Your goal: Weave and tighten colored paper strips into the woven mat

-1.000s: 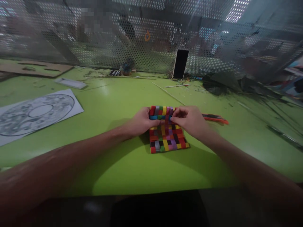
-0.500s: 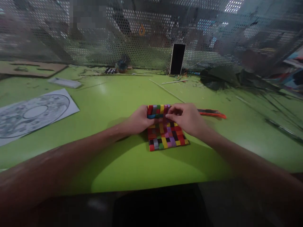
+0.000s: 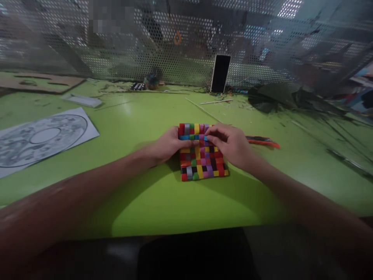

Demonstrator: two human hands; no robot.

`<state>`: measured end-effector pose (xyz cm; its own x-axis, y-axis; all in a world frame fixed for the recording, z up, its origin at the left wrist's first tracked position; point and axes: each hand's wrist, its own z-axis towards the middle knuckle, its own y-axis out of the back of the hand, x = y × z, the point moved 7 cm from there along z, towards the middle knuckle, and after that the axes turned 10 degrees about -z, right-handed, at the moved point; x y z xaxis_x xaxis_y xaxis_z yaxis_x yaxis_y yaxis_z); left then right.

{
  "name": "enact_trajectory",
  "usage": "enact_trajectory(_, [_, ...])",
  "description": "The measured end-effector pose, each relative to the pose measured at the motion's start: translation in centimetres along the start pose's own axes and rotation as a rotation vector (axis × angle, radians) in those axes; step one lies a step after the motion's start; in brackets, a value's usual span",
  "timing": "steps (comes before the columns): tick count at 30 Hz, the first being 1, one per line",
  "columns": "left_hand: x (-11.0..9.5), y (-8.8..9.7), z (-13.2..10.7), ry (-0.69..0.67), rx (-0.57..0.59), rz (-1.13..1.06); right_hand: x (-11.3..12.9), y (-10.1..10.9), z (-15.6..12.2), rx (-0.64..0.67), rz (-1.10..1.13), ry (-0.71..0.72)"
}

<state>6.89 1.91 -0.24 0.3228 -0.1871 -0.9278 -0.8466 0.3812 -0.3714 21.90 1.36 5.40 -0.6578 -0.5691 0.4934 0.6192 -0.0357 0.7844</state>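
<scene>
Woven panel [image 3: 201, 157], located in front of the phone [image 3: 220, 74].
Left hand [image 3: 166, 146]: clamped on the panel's edge (thumb on top). Right hand [image 3: 236, 146]: fingertips pinched on the blue strip [image 3: 184, 137].

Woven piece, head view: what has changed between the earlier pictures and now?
The woven piece has shifted slightly toward the far side of the green table, along with the left hand and right hand. Neither has let go. The phone, printed sheet and orange object stay put.
</scene>
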Motion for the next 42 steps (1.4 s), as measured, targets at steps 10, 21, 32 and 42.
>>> enact_trajectory(10, [0.1,0.4,0.1,0.038,0.021,0.015,-0.6,-0.7,0.2,0.145,-0.016,-0.181])
enact_trajectory(21, [0.1,0.1,-0.1,-0.005,0.015,0.050,0.1,-1.4,-0.2,0.024,-0.046,-0.223])
enact_trajectory(32, [-0.1,1.0,-0.6,-0.018,-0.201,0.179,-0.3,-0.5,-0.3,-0.013,0.191,-0.181])
enact_trajectory(42, [0.3,1.7,-0.4,-0.021,-0.275,0.081,-3.4,2.3,0.4,0.133,0.011,-0.237])
